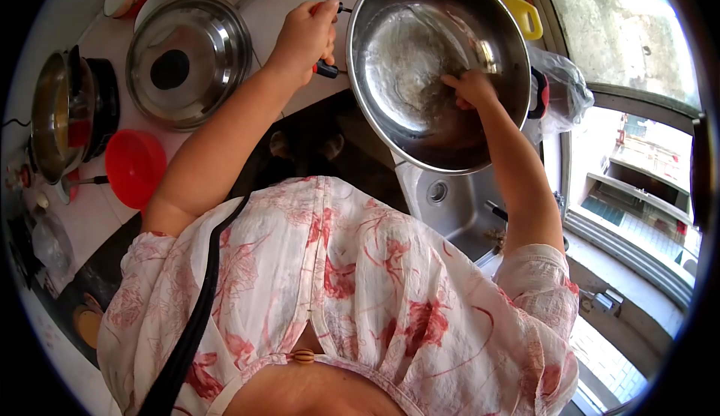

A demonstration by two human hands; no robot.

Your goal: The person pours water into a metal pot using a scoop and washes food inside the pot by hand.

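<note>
A large round metal pan (390, 127) with a little clear water in the bottom is held above the counter edge and sink, tilted towards me. My left hand (306, 40) is closed around its black and red side handle (327, 69). Inside the pan is my right hand (474, 90), index finger stretched towards the water and the other fingers partly curled. Nothing shows in that hand; whether the fingertip touches the metal I cannot tell. On the far side, the opposite handle (538, 94) sticks out near a clear plastic bag (566, 90).
A steel lid (214, 37) with a black knob lies on the counter at left. Beside it are a red plastic bowl (135, 167) and another metal pot (49, 127). The sink (461, 213) sits below the pan. A yellow jug (517, 4) stands near the window (634, 184).
</note>
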